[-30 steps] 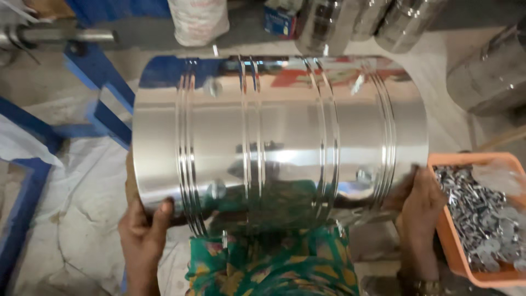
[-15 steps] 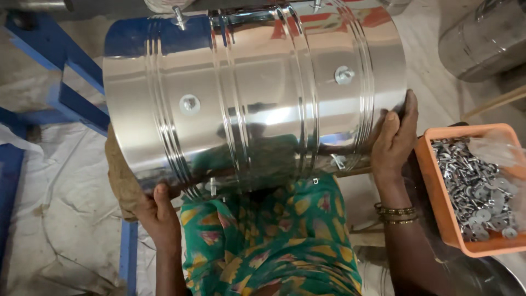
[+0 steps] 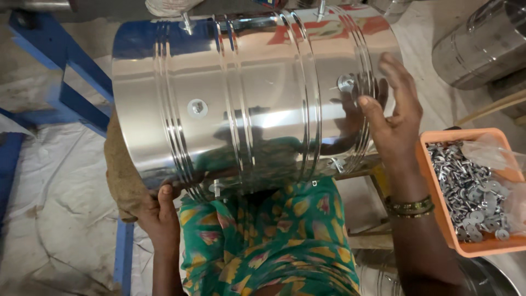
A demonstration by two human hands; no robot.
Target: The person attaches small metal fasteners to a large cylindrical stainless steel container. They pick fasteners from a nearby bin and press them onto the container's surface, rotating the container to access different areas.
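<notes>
A large shiny steel drum (image 3: pixel 257 93) lies on its side across my lap, ribbed with raised rings. Two round fittings show on its wall, one at the left (image 3: pixel 197 107) and one at the right (image 3: pixel 346 83). My left hand (image 3: pixel 160 214) grips the drum's lower left rim, over a brown cloth (image 3: pixel 121 175). My right hand (image 3: pixel 392 112) rests against the drum's right end, fingers spread, thumb close to the right fitting.
An orange tray (image 3: pixel 438 186) of metal screws and washers sits at my right. More steel drums (image 3: pixel 482 44) stand at the upper right. A blue metal frame (image 3: pixel 71 87) and white sheeting (image 3: pixel 55 208) lie to the left.
The drum has rolled so its fittings sit higher on the wall. My right hand has slid up from the lower right rim to the drum's right end.
</notes>
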